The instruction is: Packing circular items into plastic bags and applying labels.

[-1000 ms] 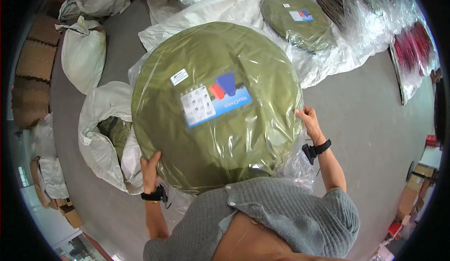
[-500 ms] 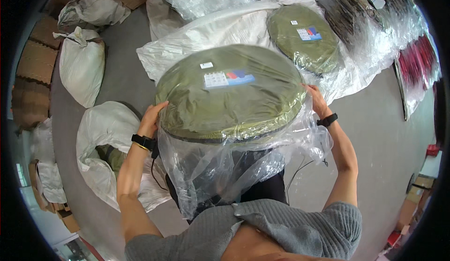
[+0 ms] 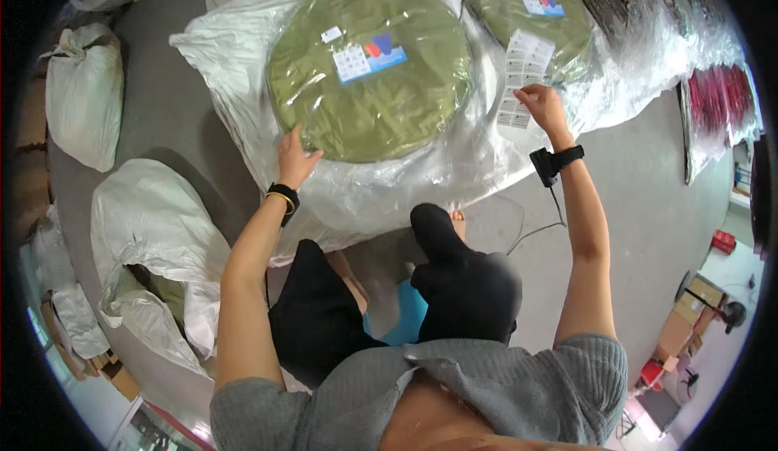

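A large round olive-green folded bundle (image 3: pixel 369 111) in clear plastic lies flat on a white woven sheet (image 3: pixel 356 196) in front of me. It bears a small white sticker and a blue-and-white printed label. At its near left edge is my left hand (image 3: pixel 297 161), thumb and fingers apart, fingertips at the plastic. My right hand (image 3: pixel 545 112) pinches the lower part of a white sheet of stickers (image 3: pixel 529 55). That sheet partly covers a second round green bundle (image 3: pixel 571 34) at the far right.
Clear-wrapped dark goods (image 3: pixel 620 13) and a red-and-pink wrapped stack (image 3: pixel 717 102) stand at the far right. On the left are a tied white sack (image 3: pixel 83 106) and an open white sack (image 3: pixel 154 208) with something green inside. A thin cable (image 3: pixel 535 232) hangs from my right wrist.
The bundle, held up in both hands before, now lies on the white sheet farther away. My right hand has let go of it and now holds the sticker sheet. My left hand's fingers have spread.
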`<state>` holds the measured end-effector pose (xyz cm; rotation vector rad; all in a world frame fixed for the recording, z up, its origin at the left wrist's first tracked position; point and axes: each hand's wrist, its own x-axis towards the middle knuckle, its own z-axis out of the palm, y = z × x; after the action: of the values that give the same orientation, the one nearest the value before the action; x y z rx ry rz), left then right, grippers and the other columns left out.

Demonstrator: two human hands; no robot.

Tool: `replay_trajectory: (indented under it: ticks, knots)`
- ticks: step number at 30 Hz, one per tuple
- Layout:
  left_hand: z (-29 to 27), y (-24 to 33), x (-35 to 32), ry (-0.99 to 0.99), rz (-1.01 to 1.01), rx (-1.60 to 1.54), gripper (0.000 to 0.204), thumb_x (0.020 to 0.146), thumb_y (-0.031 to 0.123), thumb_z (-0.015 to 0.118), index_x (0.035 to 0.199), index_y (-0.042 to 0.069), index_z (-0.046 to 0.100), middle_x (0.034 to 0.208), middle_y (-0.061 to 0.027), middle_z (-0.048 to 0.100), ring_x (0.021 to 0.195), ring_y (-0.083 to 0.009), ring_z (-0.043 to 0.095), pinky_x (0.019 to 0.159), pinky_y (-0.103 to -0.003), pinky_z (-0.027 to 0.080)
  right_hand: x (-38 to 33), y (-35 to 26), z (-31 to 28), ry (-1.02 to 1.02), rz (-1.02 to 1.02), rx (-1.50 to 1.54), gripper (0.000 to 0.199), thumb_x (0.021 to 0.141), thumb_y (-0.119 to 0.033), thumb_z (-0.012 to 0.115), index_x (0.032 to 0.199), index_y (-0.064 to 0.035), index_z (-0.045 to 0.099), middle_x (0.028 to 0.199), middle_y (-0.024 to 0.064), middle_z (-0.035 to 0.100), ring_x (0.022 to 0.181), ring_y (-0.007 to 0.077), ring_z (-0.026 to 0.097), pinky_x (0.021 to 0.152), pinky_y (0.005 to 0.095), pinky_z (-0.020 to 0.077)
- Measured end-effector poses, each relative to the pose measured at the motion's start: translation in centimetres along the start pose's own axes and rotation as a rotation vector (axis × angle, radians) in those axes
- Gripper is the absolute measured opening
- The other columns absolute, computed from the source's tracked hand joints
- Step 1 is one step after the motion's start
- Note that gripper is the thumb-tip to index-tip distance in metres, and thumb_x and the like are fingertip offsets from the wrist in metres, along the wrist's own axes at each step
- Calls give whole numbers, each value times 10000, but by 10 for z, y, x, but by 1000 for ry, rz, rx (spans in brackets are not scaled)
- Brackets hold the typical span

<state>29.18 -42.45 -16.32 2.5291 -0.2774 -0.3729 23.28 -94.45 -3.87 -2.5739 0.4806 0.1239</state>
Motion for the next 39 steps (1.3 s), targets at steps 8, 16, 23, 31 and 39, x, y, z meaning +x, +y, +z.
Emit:
replay_trajectory:
  ticks: [8, 16, 23, 31, 39]
  knots:
    - [61, 70, -67, -750, 503, 474, 815, 621, 362, 714, 1315, 252, 299, 1409, -164, 108, 1298, -358, 75, 967, -600, 187, -41, -21, 38, 184, -180, 400, 155, 744, -74, 601, 890, -20, 611, 862, 82, 627, 779, 164, 595, 703, 271, 454]
    - [95, 20, -93, -1300, 475, 237, 696, 734, 394, 620, 1320, 181, 308, 1395, -166, 177, 1290, -348, 126, 1018, -463, 209, -77, 36, 108, -142, 313, 929, 255, 718, -9, 585, 971, 6, 615, 838, 48, 595, 718, 70, 526, 639, 206, 433]
    - [84, 29, -96, -1423, 487, 334, 671, 745, 424, 592, 1302, 148, 341, 1326, -198, 307, 1190, -338, 344, 976, -380, 289, -130, 98, 128, -7, 324, 675, 308, 718, -18, 555, 1023, 11, 590, 932, 59, 606, 831, 115, 545, 742, 227, 431]
    - [55, 38, -72, -1056, 74, -140, 420, 727, 360, 624, 1033, 78, 573, 879, -136, 621, 796, -272, 593, 710, -355, 459, -99, 135, 92, 321, 319, 868, 332, 741, -9, 523, 1071, 16, 553, 988, 75, 587, 840, 122, 538, 743, 232, 428]
    - [56, 13, -130, -985, 68, 238, 327, 677, 324, 676, 806, 38, 581, 750, -122, 600, 684, -244, 592, 604, -338, 467, -101, 121, 106, 498, 190, -89, 603, 651, -154, 649, 1200, -72, 415, 1138, 205, 447, 1124, 373, 341, 934, 432, 309]
